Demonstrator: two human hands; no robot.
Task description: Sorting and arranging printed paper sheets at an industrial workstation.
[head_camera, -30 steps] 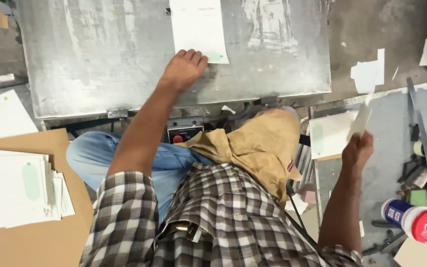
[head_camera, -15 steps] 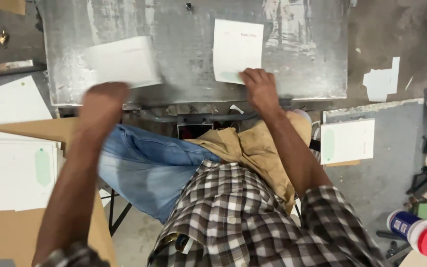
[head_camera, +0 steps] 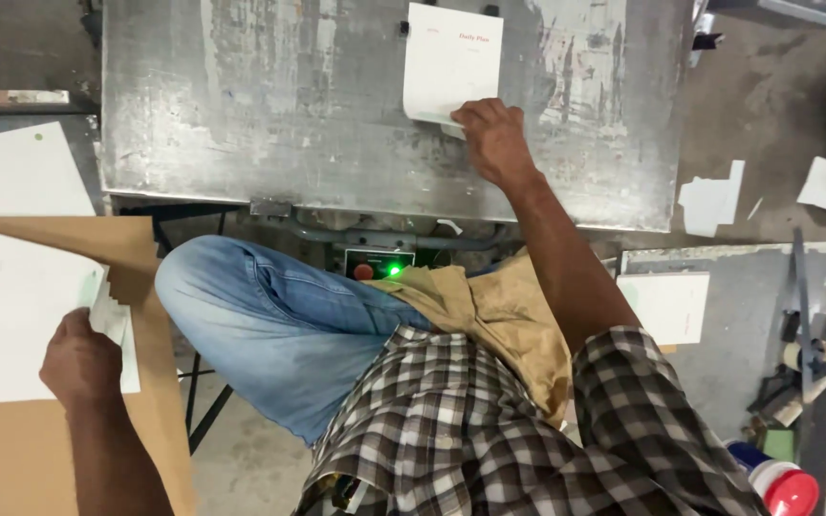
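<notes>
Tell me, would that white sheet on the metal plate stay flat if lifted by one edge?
Probably not. The white sheet already curls up near the right hand, so it looks thin and floppy. It likely weighs very little, and might slide easily across the worn metal plate.

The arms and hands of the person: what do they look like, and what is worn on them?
Both forearms are bare. The left hand and right hand wear no gloves, and no rings or watch show. The shirt is plaid, brown, white and dark, with short sleeves.
</notes>
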